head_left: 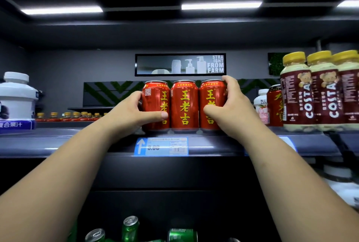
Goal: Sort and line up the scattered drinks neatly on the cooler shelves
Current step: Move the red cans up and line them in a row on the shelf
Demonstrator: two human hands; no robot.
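Observation:
Three red cans with yellow characters stand side by side at the front of the top shelf (58,142). My left hand (134,112) grips the left red can (153,98), thumb across its front. My right hand (229,107) grips the right red can (210,92), fingers over its top rim. Between them stands the middle red can (184,105), touching both neighbours. Both forearms reach up from below.
Costa bottles (297,94) with yellow caps stand at the right, with a darker red can (274,105) and a small white bottle (262,105) beside them. A large white jug (17,98) sits at the left. Green cans (130,228) lie scattered on the lower shelf. A price tag (161,146) hangs on the shelf edge.

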